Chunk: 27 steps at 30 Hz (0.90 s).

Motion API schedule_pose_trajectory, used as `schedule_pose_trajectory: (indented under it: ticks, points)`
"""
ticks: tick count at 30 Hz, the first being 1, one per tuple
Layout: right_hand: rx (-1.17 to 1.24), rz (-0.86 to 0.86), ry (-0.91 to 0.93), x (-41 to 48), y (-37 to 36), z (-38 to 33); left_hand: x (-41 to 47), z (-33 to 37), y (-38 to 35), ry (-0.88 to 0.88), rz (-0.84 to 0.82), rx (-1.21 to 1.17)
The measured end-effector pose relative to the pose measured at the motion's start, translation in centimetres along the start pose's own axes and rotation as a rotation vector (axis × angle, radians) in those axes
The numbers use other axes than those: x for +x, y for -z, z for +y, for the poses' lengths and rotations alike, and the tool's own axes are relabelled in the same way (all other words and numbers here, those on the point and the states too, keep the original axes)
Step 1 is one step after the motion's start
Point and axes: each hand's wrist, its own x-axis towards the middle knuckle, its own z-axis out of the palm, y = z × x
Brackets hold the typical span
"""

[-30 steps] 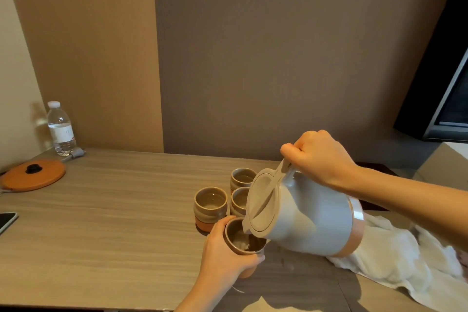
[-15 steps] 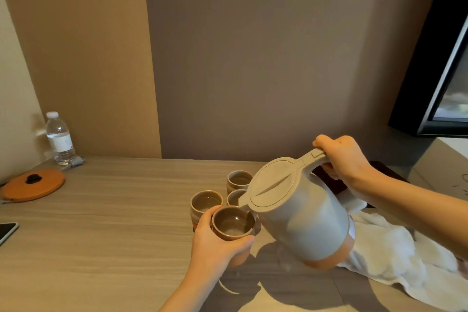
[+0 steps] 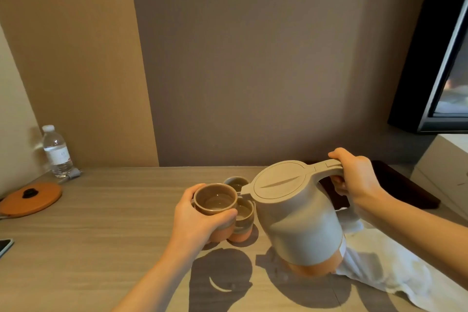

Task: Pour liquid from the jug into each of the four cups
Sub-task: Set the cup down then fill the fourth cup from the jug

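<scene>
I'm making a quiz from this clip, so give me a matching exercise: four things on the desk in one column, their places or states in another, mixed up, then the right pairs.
Things:
1. jug
2. held cup
3. water bottle
4. white cloth

Places or states:
A. standing at the far left by the wall
B. gripped by the left hand
C. lying crumpled at the right, behind the jug
D. held by its handle in the right hand

Pairs: 1-D, 2-B, 3-A, 4-C

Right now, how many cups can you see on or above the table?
3. One cup is held in the left hand; a second stands just right of it; a third behind. A fourth may be hidden behind the hand.
</scene>
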Motion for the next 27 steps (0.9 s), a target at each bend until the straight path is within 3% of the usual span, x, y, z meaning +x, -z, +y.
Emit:
schedule_pose_trajectory:
  ticks: [6,27]
  points:
    - [0.056,0.072,-0.049,1.2,0.0,0.8,3.1,1.3,0.5,-0.019,0.034,0.059]
    - [0.171,-0.014,-0.135,4.3,-1.8,5.5,15.0,-4.1,-0.6,0.165,0.119,0.290]
